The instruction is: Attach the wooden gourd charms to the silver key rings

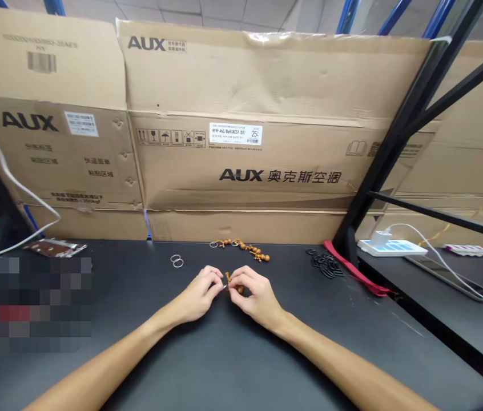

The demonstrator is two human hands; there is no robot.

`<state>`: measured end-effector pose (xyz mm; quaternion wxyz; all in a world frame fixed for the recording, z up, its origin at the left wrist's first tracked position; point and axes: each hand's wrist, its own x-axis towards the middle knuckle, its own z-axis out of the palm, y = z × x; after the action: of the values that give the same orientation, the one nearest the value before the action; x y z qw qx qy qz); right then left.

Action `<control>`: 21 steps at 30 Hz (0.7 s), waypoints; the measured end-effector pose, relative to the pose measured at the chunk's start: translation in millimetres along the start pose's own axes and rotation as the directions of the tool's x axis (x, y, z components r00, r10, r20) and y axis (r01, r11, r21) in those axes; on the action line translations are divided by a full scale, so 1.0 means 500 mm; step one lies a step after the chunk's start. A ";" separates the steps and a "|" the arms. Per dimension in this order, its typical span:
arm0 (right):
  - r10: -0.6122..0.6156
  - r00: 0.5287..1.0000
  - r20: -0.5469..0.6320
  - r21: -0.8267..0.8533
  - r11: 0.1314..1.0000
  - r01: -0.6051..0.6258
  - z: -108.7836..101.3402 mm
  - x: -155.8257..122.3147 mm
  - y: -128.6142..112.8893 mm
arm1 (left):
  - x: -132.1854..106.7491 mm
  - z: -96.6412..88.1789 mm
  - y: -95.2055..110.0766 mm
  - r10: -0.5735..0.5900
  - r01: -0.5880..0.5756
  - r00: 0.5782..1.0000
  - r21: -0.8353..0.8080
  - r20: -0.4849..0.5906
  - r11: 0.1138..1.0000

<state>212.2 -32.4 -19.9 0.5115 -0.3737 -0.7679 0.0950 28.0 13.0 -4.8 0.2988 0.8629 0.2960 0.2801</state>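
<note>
Two bare forearms reach forward and converge; left hand point(198, 294) and right hand point(255, 294) meet fingertip to fingertip, fingers pinched.

A warehouse workbench: stacked air-conditioner cartons point(241, 131) beyond the hands, blue racking point(348, 14) above, black table point(233, 354) beneath.

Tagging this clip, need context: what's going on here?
A person works at a black table, both hands meeting near its middle. The right hand pinches a small wooden charm. The left hand pinches its other end, where something silvery glints, too small to identify. Behind the hands lie a row of similar charms, two loose metal rings to the left, and a pile of black rings to the right.
</note>
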 end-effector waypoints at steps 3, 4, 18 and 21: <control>0.016 1.000 0.006 -0.017 1.000 -0.016 0.001 0.000 -0.003 | -0.001 0.000 0.002 -0.005 0.005 1.000 0.002 0.010 1.000; 0.017 1.000 0.006 -0.024 1.000 -0.017 0.001 0.000 -0.003 | -0.001 -0.001 0.003 -0.002 0.002 1.000 0.003 0.011 1.000; 0.021 1.000 0.007 -0.038 0.999 -0.021 0.003 -0.001 0.004 | -0.003 -0.007 0.009 0.021 -0.019 0.998 -0.039 0.055 0.999; 0.036 0.999 0.019 -0.048 0.998 -0.035 0.004 -0.003 0.008 | -0.003 -0.007 0.008 0.025 -0.022 0.998 -0.048 0.055 0.999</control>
<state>212.8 -30.2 -24.3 0.4930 -0.3985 -0.7682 0.0896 26.2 10.5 -0.2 0.3240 0.8664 0.2707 0.2665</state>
